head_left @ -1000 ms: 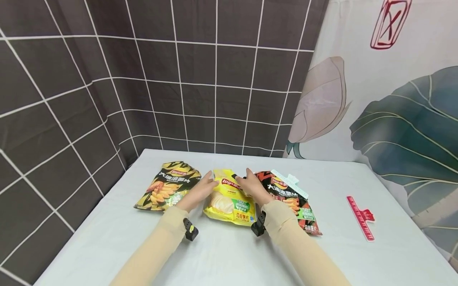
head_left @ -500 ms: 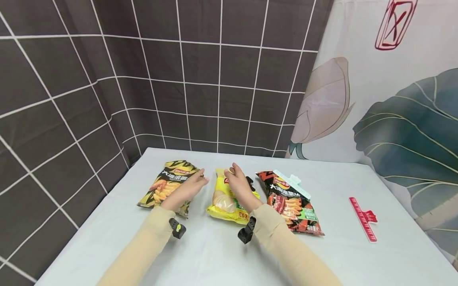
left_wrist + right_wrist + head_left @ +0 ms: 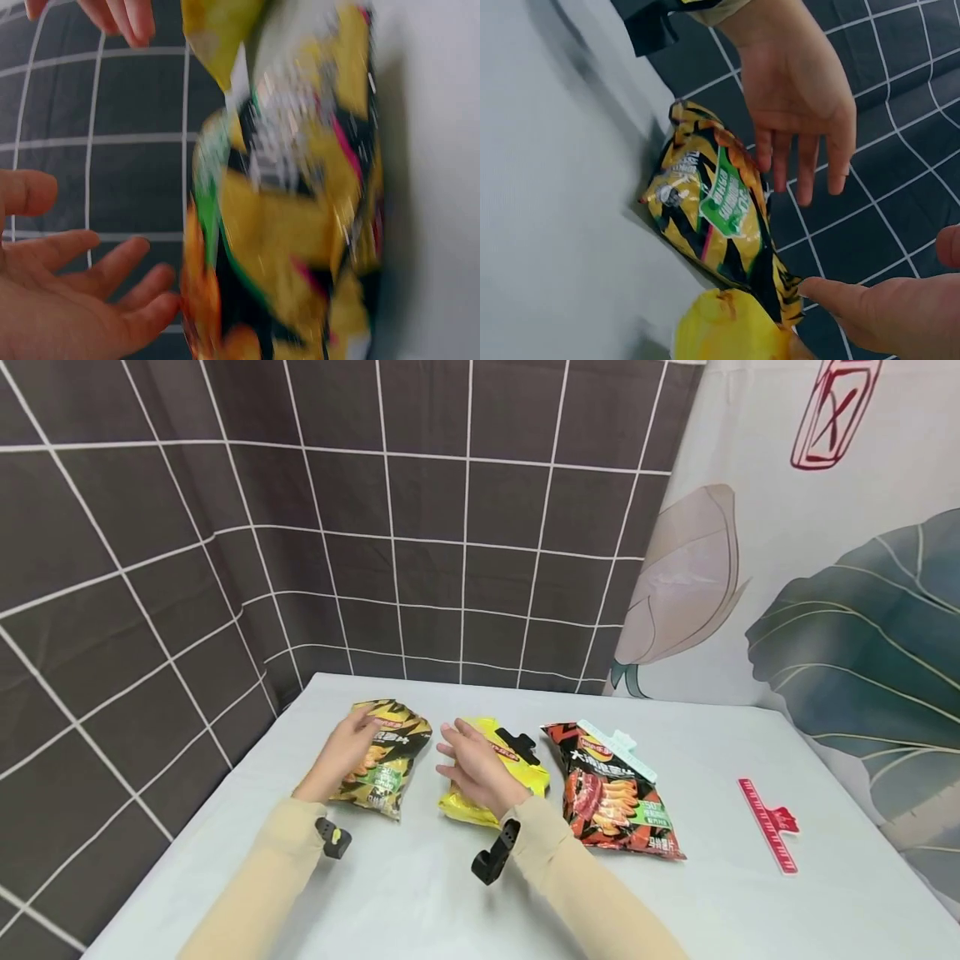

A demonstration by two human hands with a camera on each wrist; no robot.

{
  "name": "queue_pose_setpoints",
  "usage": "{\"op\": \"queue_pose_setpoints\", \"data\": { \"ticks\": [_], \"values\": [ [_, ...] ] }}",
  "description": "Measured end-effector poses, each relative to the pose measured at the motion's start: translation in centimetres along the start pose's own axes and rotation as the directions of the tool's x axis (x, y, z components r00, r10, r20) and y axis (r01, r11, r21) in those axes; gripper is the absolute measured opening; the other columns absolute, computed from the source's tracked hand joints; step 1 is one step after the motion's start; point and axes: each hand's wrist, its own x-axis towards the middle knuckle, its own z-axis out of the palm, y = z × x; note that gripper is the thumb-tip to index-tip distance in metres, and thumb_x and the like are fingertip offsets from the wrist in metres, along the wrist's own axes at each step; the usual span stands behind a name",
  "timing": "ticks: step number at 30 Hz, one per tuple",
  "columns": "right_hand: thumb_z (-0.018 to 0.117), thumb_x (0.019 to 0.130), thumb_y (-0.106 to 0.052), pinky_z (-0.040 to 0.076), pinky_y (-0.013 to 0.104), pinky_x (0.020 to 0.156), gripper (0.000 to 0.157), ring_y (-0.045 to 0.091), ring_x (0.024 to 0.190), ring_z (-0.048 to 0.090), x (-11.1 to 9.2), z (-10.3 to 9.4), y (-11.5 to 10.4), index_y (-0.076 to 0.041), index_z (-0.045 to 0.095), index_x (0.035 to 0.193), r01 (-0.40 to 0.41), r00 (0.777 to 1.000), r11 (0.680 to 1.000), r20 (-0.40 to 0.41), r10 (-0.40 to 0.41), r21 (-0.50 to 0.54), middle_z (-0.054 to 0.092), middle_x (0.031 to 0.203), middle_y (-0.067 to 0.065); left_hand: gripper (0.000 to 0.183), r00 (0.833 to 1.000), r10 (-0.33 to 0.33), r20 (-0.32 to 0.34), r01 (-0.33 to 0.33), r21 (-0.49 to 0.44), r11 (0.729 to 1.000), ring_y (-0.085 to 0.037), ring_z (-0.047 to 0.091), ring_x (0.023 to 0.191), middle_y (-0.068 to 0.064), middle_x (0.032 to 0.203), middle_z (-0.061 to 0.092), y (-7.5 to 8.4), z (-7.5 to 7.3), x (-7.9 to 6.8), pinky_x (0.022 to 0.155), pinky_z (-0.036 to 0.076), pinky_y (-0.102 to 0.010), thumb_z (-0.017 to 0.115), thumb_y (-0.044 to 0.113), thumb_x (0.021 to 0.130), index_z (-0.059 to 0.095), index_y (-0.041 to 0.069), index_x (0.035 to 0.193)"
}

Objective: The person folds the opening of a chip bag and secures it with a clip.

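Observation:
A black-and-yellow chip bag [image 3: 393, 752] lies on the left of the table. My left hand [image 3: 341, 756] hovers over that bag's left part, fingers extended and holding nothing; the left wrist view shows this hand [image 3: 75, 300] beside the bag [image 3: 292, 217]. A yellow chip bag [image 3: 468, 810] lies in the middle with a black clip [image 3: 519, 745] across its top. My right hand [image 3: 480, 768] is above the yellow bag, partly hiding it, with its fingers spread. In the right wrist view, the left hand [image 3: 799, 90] also shows loose fingers beside the black-and-yellow bag [image 3: 712, 202].
To the right lies a red-and-black chip bag [image 3: 615, 802] with a pale blue clip [image 3: 618, 750] across its top. A loose red clip [image 3: 768, 825] lies farther right on the white table [image 3: 720, 910]. Dark gridded cloth [image 3: 420, 568] hangs behind and at the left.
Both hands have come away from the yellow bag's top, where the black clip now sits in view. The left hand has moved left over the black-and-yellow bag; the right hand has also shifted left.

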Motion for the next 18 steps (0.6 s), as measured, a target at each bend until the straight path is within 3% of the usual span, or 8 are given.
{"op": "queue_pose_setpoints", "data": {
  "ticks": [1,8,10,18],
  "values": [
    [0.043,0.103,-0.025,0.03,0.052,0.113,0.065,0.034,0.144,0.026,0.1,0.1,0.2,-0.008,0.008,0.155,-0.007,1.0,1.0,0.006,0.007,-0.001,0.02,0.159,0.016,0.057,1.0,-0.01,-0.014,0.01,0.002,1.0,-0.042,0.031,0.139,-0.025,0.153,0.028,-0.3,-0.4,0.0,0.112,0.03,-0.054,0.033,0.027,0.103,0.017,0.006,0.154],
    [0.042,0.103,-0.028,0.03,0.058,0.111,0.063,0.037,0.144,0.025,0.9,0.9,1.4,-0.009,0.01,0.155,-0.065,0.998,0.997,-0.003,0.065,-0.032,0.021,0.158,0.017,0.06,0.987,-0.141,-0.077,0.138,-0.05,0.989,-0.044,0.029,0.139,-0.028,0.155,0.02,-2.0,-1.8,0.1,0.114,0.025,-0.055,0.033,0.028,0.103,0.012,0.005,0.154],
    [0.041,0.103,-0.029,0.03,0.058,0.11,0.063,0.038,0.144,0.025,1.1,1.1,1.8,-0.009,0.011,0.155,-0.074,0.997,0.996,-0.008,0.073,-0.05,0.021,0.158,0.018,0.061,0.984,-0.162,-0.081,0.157,-0.064,0.986,-0.045,0.023,0.142,-0.029,0.155,0.02,-2.4,-1.9,0.2,0.115,0.022,-0.055,0.032,0.027,0.102,0.011,0.003,0.154],
    [0.043,0.103,-0.029,0.033,0.056,0.11,0.065,0.041,0.142,0.026,1.6,1.6,3.1,-0.007,0.01,0.155,-0.113,0.994,0.992,-0.012,0.112,-0.06,0.023,0.156,0.022,0.063,0.974,-0.21,-0.084,0.202,-0.094,0.975,-0.045,0.025,0.14,-0.032,0.153,0.021,-4.1,-2.3,0.7,0.116,0.022,-0.054,0.029,0.029,0.102,0.009,-0.003,0.152]
  ]
}}
